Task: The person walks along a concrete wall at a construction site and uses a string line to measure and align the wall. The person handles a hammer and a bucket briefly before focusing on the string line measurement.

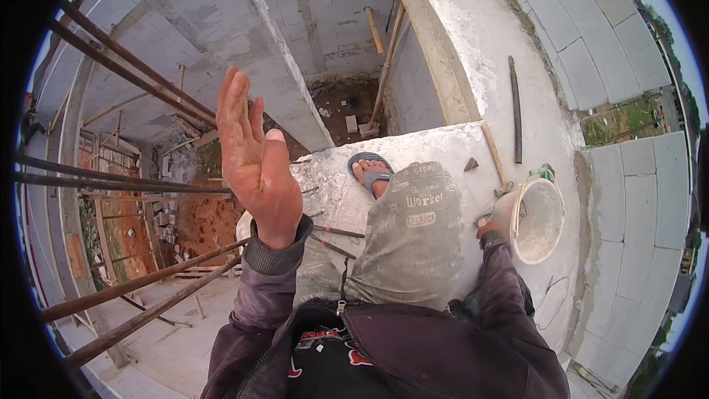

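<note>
My left hand (260,166) is raised in front of me at the left, its fingers stretched upward and the thumb apart. It holds nothing. Low at the right, my right hand (488,233) is beside a whitish plastic bucket (540,222) with a thin wire handle. The bucket's wall and the sleeve partly hide that hand, so its grip is unclear. A hammer (493,154) with a wooden handle lies just beyond the bucket. Farther off, a dark straight bar (515,111) rests on the concrete.
I am on a concrete ledge (443,146), one sandalled foot (371,172) near its edge. Beyond and left, the drop shows a dirt floor (346,114). Rusty reinforcing bars (140,273) jut out at left. A grey block wall (628,207) bounds the right. A small dark chip (471,165) lies nearby.
</note>
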Demonstrator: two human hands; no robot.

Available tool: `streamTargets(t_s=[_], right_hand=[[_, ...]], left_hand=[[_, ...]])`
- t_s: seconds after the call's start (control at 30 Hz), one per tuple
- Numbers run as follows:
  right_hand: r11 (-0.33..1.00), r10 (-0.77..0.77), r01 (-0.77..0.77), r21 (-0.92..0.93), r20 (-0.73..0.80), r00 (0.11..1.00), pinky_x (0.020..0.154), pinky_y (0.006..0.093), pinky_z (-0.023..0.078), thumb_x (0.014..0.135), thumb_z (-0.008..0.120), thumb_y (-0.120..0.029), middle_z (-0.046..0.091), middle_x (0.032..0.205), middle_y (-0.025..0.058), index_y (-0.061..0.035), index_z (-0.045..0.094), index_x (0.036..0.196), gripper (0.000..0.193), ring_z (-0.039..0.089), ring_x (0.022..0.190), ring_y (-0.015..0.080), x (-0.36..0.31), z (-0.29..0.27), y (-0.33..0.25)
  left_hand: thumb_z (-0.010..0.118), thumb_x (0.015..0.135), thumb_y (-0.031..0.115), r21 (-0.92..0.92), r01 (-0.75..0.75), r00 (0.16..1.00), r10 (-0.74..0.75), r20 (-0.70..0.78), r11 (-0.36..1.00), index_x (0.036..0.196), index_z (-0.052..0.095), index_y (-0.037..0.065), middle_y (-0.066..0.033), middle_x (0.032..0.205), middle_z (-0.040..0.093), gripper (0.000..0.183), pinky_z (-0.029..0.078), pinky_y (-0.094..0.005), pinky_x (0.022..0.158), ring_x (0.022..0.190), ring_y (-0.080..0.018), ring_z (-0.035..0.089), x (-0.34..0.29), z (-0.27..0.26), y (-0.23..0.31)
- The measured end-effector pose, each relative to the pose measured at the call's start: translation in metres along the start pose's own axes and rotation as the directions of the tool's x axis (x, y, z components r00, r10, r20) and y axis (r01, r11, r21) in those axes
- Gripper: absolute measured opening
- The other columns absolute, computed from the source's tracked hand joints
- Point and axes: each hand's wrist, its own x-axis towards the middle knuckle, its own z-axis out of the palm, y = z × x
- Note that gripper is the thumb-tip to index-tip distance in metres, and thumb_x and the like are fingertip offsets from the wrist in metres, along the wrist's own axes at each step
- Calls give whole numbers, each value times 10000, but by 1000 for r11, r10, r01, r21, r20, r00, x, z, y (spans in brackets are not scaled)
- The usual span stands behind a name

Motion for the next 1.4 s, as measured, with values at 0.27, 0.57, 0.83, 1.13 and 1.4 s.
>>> streamTargets(t_s=[0.27, 0.57, 0.83, 1.13, 1.4], right_hand=[[749, 306, -157, 644, -126, 944, 849, 421, 526, 729, 677, -158, 669, 1024, 260, -11, 667, 1070, 372, 657, 975, 392, -96, -4, -12], [680, 483, -348, 645, -37, 875, 834, 446, 525, 742, 678, -248, 672, 985, 252, -35, 616, 1120, 438, 657, 963, 394, -105, 53, -1], [474, 492, 22, 880, -285, 823, 757, 440, 524, 757, 687, -259, 680, 863, 222, -25, 640, 1010, 348, 679, 837, 382, -170, 14, -53], [540, 678, -261, 801, -230, 698, 826, 434, 534, 681, 702, -255, 684, 950, 274, 72, 675, 988, 449, 678, 930, 395, -107, -76, 97], [918, 381, -17, 395, -871, 311, 912, 414, 444, 773, 677, -143, 564, 1090, 104, -73, 668, 1080, 315, 535, 1066, 300, -88, -60, 36]], left_hand=[[537, 826, -36, 838, 128, 9, -846, 534, 530, 1049, 676, 5, -193, 1069, 676, 266, 461, -361, 949, 1051, -316, 640, -76, -132, 42], [754, 763, 295, 567, 276, 701, -566, 433, 776, 1286, 532, 0, -200, 1247, 579, 640, 322, -480, 1091, 1237, -336, 512, -52, -178, 43], [768, 769, 438, 225, 502, 608, -526, 595, 835, 924, 596, 49, -62, 735, 558, 453, 394, -462, 975, 809, -231, 592, -53, -177, 30], [614, 917, 279, 146, 481, 739, -489, 463, 865, 715, 464, 51, -39, 607, 419, 339, 396, -360, 713, 605, -161, 409, -64, -162, 25], [564, 929, 202, 138, 501, 795, -517, 318, 855, 682, 383, 67, -34, 586, 368, 335, 365, -326, 650, 579, -153, 358, -74, -157, 25]])
